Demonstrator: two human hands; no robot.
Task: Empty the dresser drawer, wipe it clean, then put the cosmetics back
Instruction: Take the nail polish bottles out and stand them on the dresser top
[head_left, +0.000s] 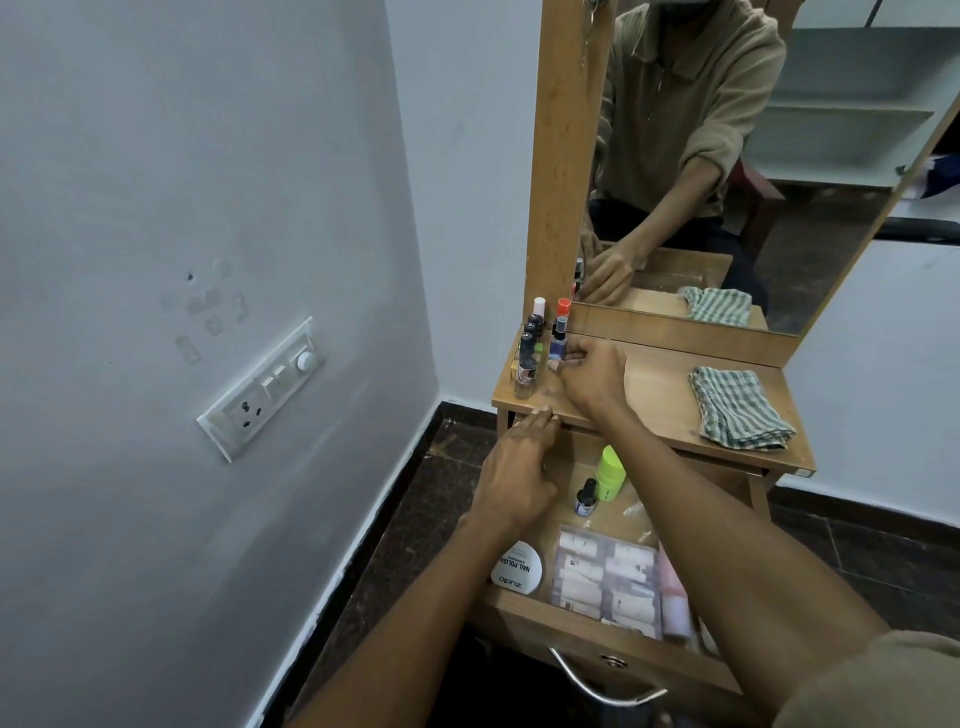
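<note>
My right hand (589, 376) rests on the dresser top (660, 395), fingers curled and pinching a small pale item I cannot make out, just beside the blue nail-polish bottle (558, 343), which stands upright among the cluster of bottles (530, 353) at the top's left end. My left hand (514, 467) is open, fingers flat and straight, tips touching the top's front edge above the open drawer (613, 644). In the drawer, near that hand, a small dark bottle (585, 498) stands upright beside a lime-green container (609, 474) leaning toward the back. A white round tin (517, 567) and a clear divided box (605, 579) lie flat nearer the front. A folded checked cloth (737, 408) lies at the top's right.
</note>
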